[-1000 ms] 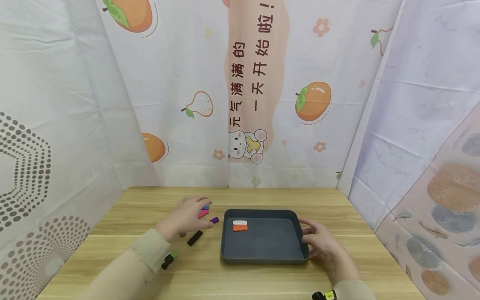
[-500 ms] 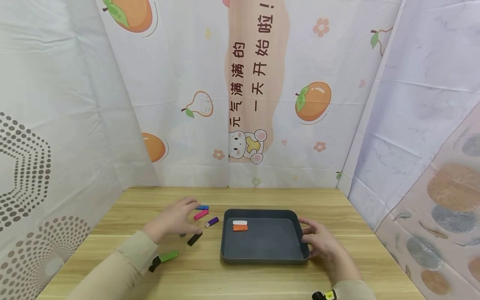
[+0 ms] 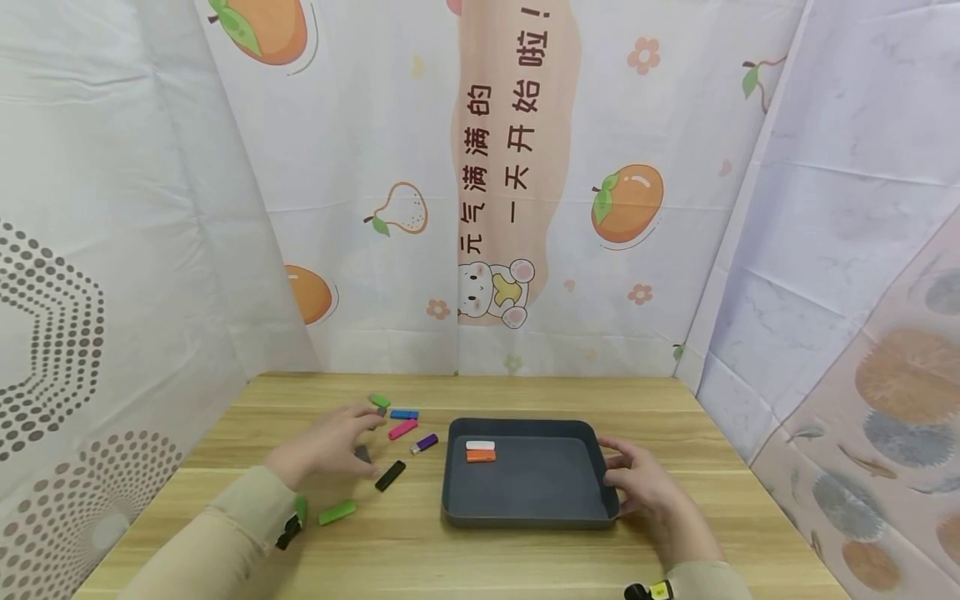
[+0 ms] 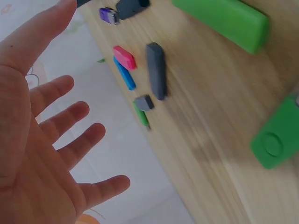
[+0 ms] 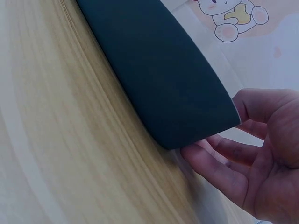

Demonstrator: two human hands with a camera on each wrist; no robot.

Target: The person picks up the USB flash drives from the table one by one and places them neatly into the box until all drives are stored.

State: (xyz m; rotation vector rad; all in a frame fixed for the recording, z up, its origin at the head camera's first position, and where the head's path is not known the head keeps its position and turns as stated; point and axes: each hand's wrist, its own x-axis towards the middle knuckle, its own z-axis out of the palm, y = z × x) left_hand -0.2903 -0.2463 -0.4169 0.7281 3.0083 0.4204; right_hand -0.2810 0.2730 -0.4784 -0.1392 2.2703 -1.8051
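Note:
My left hand [image 3: 326, 450] hovers over the left of the table, fingers spread and holding nothing. Under its fingers lies a grey USB stick [image 4: 156, 70], partly hidden in the head view. Around it are black [image 3: 390, 476], purple [image 3: 424, 444], pink [image 3: 402, 429] and blue [image 3: 404, 414] USB sticks. A green stick [image 3: 337, 512] lies nearer me, with another green one [image 4: 275, 135] close to the sleeve. My right hand [image 3: 641, 479] grips the right wall of a dark grey tray [image 3: 532, 523]. In the tray, white [image 3: 480, 446] and orange [image 3: 481, 456] sticks lie side by side.
At the far left of the wooden table [image 3: 525, 562] lie a green stick [image 3: 380, 401] and a small grey one [image 4: 144, 102]. Printed cloth [image 3: 360, 292] hangs behind the table and along both sides.
My left hand has drawn left and slightly nearer me, uncovering the pink, blue, purple and far green sticks. My right hand and the tray have stayed in place.

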